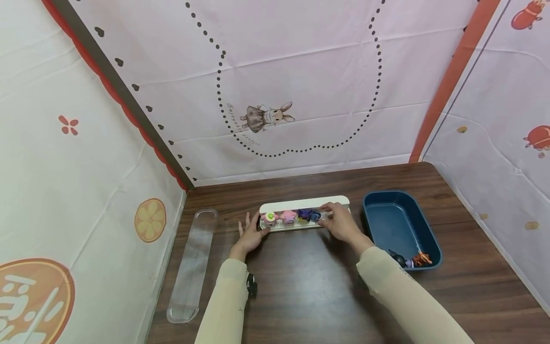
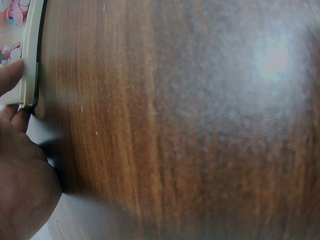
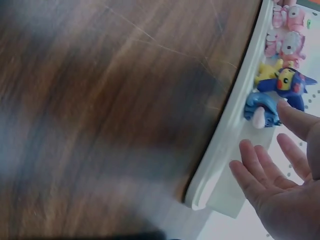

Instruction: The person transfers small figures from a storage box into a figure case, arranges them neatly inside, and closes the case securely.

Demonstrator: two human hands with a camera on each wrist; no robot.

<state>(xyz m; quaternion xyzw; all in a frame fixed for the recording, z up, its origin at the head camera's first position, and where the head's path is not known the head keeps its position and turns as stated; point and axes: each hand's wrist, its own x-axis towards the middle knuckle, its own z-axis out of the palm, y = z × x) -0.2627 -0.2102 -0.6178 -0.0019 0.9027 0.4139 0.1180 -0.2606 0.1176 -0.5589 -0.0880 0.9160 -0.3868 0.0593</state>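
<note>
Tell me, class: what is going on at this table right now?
A person is working at a wooden table. The left hand rests against the left end of a long white tray that holds a row of small toy figures. The right hand touches the tray's right end beside the blue figure. A clear lid lies to the left, and a blue bin on the right holds more figures.

White tray (image 1: 301, 203) on table, four small figures (image 1: 291, 217) inside

Matt wood-grain table (image 1: 309, 286), glossy plastic tray (image 1: 301, 203)
</note>
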